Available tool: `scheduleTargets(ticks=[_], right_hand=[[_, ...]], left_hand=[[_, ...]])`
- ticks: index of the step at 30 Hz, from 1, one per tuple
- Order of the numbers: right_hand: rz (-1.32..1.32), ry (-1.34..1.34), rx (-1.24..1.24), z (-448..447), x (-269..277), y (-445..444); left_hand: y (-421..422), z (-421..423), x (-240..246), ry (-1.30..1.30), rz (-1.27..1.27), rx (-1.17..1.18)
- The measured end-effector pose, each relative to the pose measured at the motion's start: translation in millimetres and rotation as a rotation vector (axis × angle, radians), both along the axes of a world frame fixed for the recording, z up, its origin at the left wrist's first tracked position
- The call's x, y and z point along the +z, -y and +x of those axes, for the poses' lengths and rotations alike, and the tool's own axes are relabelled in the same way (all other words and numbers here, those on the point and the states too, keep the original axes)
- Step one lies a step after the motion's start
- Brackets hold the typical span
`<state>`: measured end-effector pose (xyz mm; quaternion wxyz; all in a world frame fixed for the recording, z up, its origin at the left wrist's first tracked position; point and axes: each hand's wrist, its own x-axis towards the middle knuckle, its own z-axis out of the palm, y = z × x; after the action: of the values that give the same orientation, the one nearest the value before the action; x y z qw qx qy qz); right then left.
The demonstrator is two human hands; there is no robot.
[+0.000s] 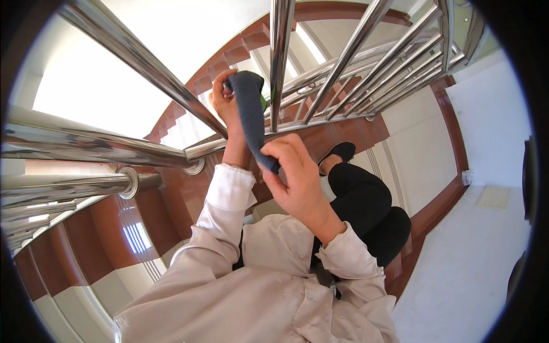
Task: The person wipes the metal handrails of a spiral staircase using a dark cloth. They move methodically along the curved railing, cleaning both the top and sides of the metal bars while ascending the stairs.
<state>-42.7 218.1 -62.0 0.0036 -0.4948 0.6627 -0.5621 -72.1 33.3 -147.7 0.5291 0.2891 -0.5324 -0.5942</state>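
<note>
A folded dark grey-blue cloth stretches between my two hands, in front of a polished metal railing post. My left hand holds its upper end, with the fingers partly hidden behind the cloth. My right hand pinches the lower end between thumb and fingers. A small bit of green shows at the cloth's right edge, beside the post; what it belongs to cannot be told.
Metal handrails run to the left, and slanted balusters stand ahead and to the right. Brown and cream stairs lie at lower left, with more steps beyond the railing. A white wall is at right. My black-clad legs are on the stairs.
</note>
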Motion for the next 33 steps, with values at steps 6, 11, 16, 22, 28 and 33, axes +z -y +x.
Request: scheduleTargets(ticks=[6, 11, 16, 22, 28, 33], right_hand=[[-0.09, 0.508, -0.153, -15, -23, -3], [-0.327, 0.841, -0.145, -39, -42, -17], [-0.261, 0.696, -0.165, -48, -25, -24], [-0.123, -0.087, -0.496, -93, -4, -12], [-0.26, 0.288, -0.343, -107, -17, 22], [-0.19, 0.047, -0.508, -108, -20, 24]], left_hand=[[-27, -24, 28, -0.098, 0.207, -0.216], [-56, -17, 20, 0.052, -0.208, 0.003], [-53, -2, 31, 0.141, -0.143, -0.238], [-59, 16, 34, 0.0, -0.211, -0.512], [-62, -1, 35, 0.003, -0.192, -0.506], [-52, 0, 35, 0.004, -0.149, -0.539]])
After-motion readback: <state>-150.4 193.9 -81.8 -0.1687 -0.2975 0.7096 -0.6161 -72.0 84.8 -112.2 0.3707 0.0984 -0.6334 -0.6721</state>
